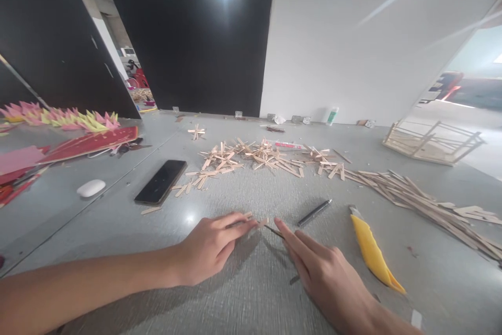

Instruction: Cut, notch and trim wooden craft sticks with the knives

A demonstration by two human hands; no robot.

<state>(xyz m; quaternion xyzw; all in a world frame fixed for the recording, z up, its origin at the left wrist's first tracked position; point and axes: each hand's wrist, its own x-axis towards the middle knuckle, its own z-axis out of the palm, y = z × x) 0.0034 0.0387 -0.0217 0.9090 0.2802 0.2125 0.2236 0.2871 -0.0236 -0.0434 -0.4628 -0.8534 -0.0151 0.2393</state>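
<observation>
My left hand (214, 249) rests low over the grey table, its fingers pressed together on a small piece of pale wooden stick (262, 223). Another short bit of wood (248, 215) shows by the same fingertips. Just to the right, my right hand (319, 267) grips a thin dark pointed tool (273, 231). Most of that tool lies hidden under the fingers, so its kind cannot be made out. Its tip meets or nearly meets the piece of wood. A dark pen (314, 212) lies beyond the right hand, and a cutter blade wrapped in yellow cloth (371, 251) is to its right.
Cut wooden sticks (262, 156) lie heaped across the table, with long strips (423, 204) at right. A phone (161, 182) and a white oval case (91, 188) are at left. Behind stand a glue bottle (332, 116), a small wooden frame model (433, 141) and upright boards (204, 47).
</observation>
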